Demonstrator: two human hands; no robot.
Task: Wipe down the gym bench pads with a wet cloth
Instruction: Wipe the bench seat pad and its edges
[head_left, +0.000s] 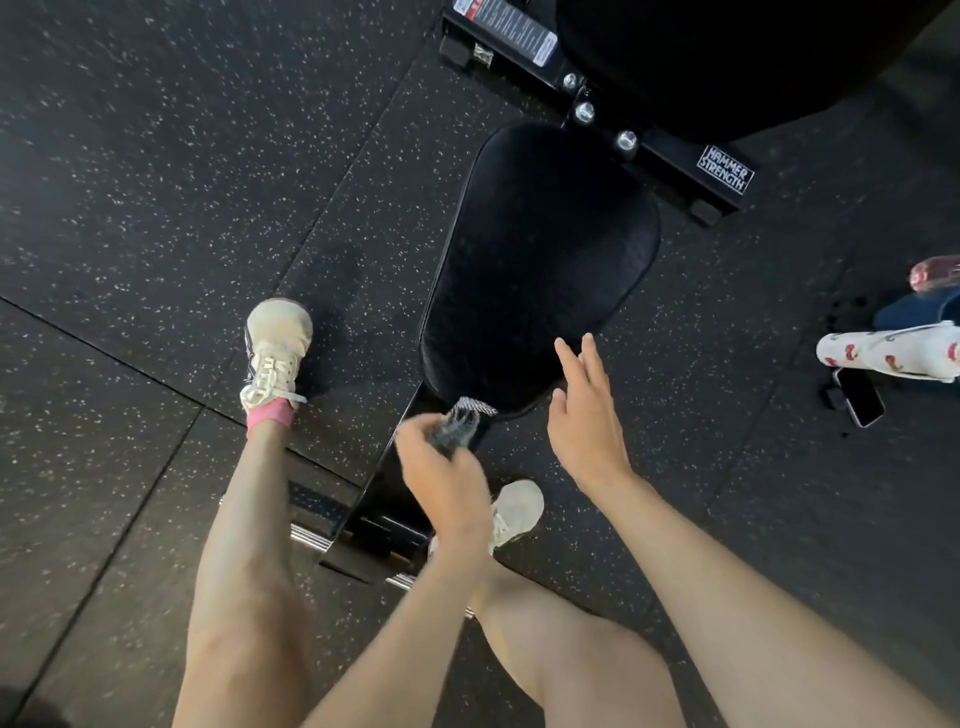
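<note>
The seat pad (540, 260) is open from above; the frame crossbar (670, 161) and back pad (727, 62) block its far end.

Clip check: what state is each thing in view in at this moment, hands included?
left hand: grips the cloth at the seat pad's near end.
cloth: bunched in that hand, blurred; contact with the pad unclear.
right hand: open, fingers straight, holds nothing.
seat pad: uncovered; wet or dry cannot be told.
phone: flat on the floor, screen dark.
patterned bottle: on the floor, by the phone.
</note>
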